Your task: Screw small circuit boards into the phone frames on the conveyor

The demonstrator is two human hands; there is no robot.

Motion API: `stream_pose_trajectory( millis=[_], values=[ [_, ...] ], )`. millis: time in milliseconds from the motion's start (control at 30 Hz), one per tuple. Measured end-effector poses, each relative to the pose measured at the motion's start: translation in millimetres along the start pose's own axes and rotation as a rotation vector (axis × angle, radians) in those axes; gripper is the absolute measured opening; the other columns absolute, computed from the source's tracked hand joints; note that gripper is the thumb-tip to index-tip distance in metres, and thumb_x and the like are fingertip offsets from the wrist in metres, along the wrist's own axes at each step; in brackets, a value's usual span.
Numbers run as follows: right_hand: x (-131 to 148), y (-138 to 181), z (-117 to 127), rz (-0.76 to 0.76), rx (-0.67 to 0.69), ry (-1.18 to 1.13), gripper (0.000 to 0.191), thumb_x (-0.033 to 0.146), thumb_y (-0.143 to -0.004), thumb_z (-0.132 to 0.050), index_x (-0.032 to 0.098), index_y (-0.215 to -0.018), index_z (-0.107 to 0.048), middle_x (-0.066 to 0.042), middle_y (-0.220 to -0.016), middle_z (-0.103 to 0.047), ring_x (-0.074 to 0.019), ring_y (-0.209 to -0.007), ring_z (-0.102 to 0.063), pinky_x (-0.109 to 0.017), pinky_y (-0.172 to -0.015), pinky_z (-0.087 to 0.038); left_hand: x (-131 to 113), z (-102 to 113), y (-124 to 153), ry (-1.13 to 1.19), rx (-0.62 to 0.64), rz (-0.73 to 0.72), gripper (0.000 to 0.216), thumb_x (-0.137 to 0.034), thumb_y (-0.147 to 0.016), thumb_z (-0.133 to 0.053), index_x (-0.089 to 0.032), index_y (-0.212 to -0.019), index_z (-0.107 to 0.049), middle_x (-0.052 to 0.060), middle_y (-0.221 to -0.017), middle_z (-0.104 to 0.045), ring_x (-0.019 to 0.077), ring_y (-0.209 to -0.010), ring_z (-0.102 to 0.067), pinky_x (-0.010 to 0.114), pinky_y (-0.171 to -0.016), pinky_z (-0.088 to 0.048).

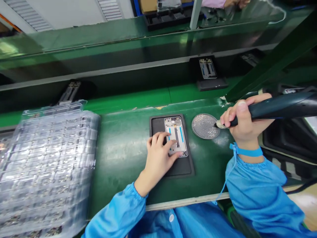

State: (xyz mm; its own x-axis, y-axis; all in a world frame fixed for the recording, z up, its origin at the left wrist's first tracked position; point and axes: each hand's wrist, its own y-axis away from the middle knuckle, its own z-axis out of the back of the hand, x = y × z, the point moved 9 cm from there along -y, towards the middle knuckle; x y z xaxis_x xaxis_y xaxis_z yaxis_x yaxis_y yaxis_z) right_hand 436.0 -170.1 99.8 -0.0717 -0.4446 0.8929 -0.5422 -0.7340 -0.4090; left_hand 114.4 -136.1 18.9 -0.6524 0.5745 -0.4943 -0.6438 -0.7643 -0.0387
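Note:
A silver phone frame with blue strips lies on a black padded tray on the bench. My left hand holds it in place, thumb near its lower right corner and fingers over its left side and middle. My right hand is closed around a dark electric screwdriver, held nearly level. The tool's tip reaches the right rim of a round metal dish with a perforated face. Any small parts in the dish are too fine to make out.
Stacked clear plastic trays with small parts stand at the left. Behind the bench, a green conveyor carries another phone frame on a black holder. A dark green post slants at the right. Another person's hand shows at the top.

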Motion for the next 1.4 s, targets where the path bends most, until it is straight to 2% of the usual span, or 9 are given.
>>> stream_pose_trajectory(
  millis=[133, 233, 467, 667, 767, 867, 933, 1033, 1400],
  values=[
    [5.6, 8.0, 4.7, 0.088, -0.131, 0.034, 0.049, 0.055, -0.108, -0.108, 0.033, -0.109, -0.065, 0.011, -0.067, -0.059, -0.0139, -0.043, -0.052, -0.031, -0.043, -0.053, 8.8, 5.2, -34.7, -0.075, -0.026, 0.080, 0.094, -0.064, -0.099, -0.116, -0.034, -0.182, -0.083, 0.022, -0.207, -0.054, 0.0629, -0.198, -0.037, 0.095, -0.156, -0.032],
    [0.4, 10.3, 2.7, 0.077, -0.122, 0.041, 0.053, 0.057, -0.106, -0.109, 0.032, -0.108, -0.063, 0.013, -0.067, -0.061, -0.0138, -0.042, -0.054, -0.030, -0.043, -0.056, 11.4, 1.3, -41.8, -0.082, 0.025, 0.101, 0.112, -0.074, -0.100, -0.113, -0.033, -0.196, -0.071, 0.022, -0.213, -0.044, 0.0626, -0.202, -0.033, 0.096, -0.158, -0.033],
    [-7.5, 10.6, 6.1, 0.031, -0.097, 0.052, 0.053, 0.056, -0.107, -0.108, 0.033, -0.110, -0.060, 0.014, -0.068, -0.060, -0.0151, -0.043, -0.058, -0.031, -0.045, -0.061, 8.3, -1.1, -39.0, -0.177, 0.108, 0.133, 0.112, -0.081, -0.109, -0.102, -0.035, -0.203, -0.062, 0.014, -0.218, -0.033, 0.0562, -0.206, -0.028, 0.089, -0.165, -0.032],
    [1.7, 13.3, -4.4, 0.047, -0.017, 0.120, 0.052, 0.054, -0.106, -0.110, 0.031, -0.108, -0.063, 0.010, -0.076, -0.065, -0.0143, -0.049, -0.064, -0.030, -0.049, -0.065, 9.3, -1.3, -39.5, -0.133, 0.095, 0.119, 0.112, -0.077, -0.108, -0.103, -0.035, -0.203, -0.061, 0.016, -0.217, -0.032, 0.0584, -0.206, -0.026, 0.094, -0.163, -0.031],
    [21.2, 19.9, -23.3, 0.112, 0.014, 0.026, 0.042, 0.046, -0.111, -0.105, 0.032, -0.112, -0.066, 0.010, -0.075, -0.066, -0.0144, -0.046, -0.061, -0.031, -0.047, -0.063, 9.9, -2.6, -39.5, -0.086, 0.091, 0.107, 0.111, -0.073, -0.107, -0.105, -0.036, -0.202, -0.061, 0.015, -0.218, -0.032, 0.0579, -0.206, -0.026, 0.095, -0.162, -0.031],
    [36.4, 34.3, -60.3, 0.152, 0.114, -0.153, 0.032, 0.045, -0.117, -0.098, 0.033, -0.116, -0.068, 0.010, -0.072, -0.066, -0.0133, -0.040, -0.052, -0.029, -0.043, -0.055, 8.0, -3.2, -40.3, -0.055, 0.094, 0.104, 0.112, -0.068, -0.106, -0.108, -0.037, -0.203, -0.060, 0.015, -0.219, -0.030, 0.0565, -0.206, -0.027, 0.094, -0.163, -0.030],
    [35.9, 46.0, -88.2, 0.111, 0.205, -0.244, 0.029, 0.045, -0.120, -0.095, 0.033, -0.118, -0.069, 0.010, -0.071, -0.067, -0.0128, -0.039, -0.050, -0.027, -0.042, -0.051, 6.1, -3.5, -41.0, -0.045, 0.102, 0.108, 0.112, -0.067, -0.106, -0.108, -0.037, -0.202, -0.061, 0.015, -0.219, -0.030, 0.0557, -0.207, -0.027, 0.093, -0.163, -0.030],
    [26.4, 60.8, -117.2, 0.029, 0.304, -0.291, 0.027, 0.045, -0.119, -0.095, 0.033, -0.118, -0.071, 0.010, -0.073, -0.068, -0.0132, -0.040, -0.051, -0.028, -0.043, -0.054, 3.8, -2.8, -41.9, -0.042, 0.113, 0.124, 0.111, -0.067, -0.106, -0.108, -0.037, -0.202, -0.062, 0.015, -0.219, -0.031, 0.0551, -0.207, -0.027, 0.092, -0.164, -0.030],
    [12.7, 66.0, -120.8, -0.027, 0.313, -0.272, 0.027, 0.042, -0.118, -0.097, 0.034, -0.114, -0.072, 0.011, -0.072, -0.069, -0.0133, -0.041, -0.053, -0.028, -0.043, -0.056, -1.9, -0.3, -43.0, -0.016, 0.121, 0.131, 0.107, -0.064, -0.107, -0.108, -0.037, -0.201, -0.063, 0.014, -0.220, -0.031, 0.0523, -0.207, -0.027, 0.090, -0.166, -0.026]
  ],
)
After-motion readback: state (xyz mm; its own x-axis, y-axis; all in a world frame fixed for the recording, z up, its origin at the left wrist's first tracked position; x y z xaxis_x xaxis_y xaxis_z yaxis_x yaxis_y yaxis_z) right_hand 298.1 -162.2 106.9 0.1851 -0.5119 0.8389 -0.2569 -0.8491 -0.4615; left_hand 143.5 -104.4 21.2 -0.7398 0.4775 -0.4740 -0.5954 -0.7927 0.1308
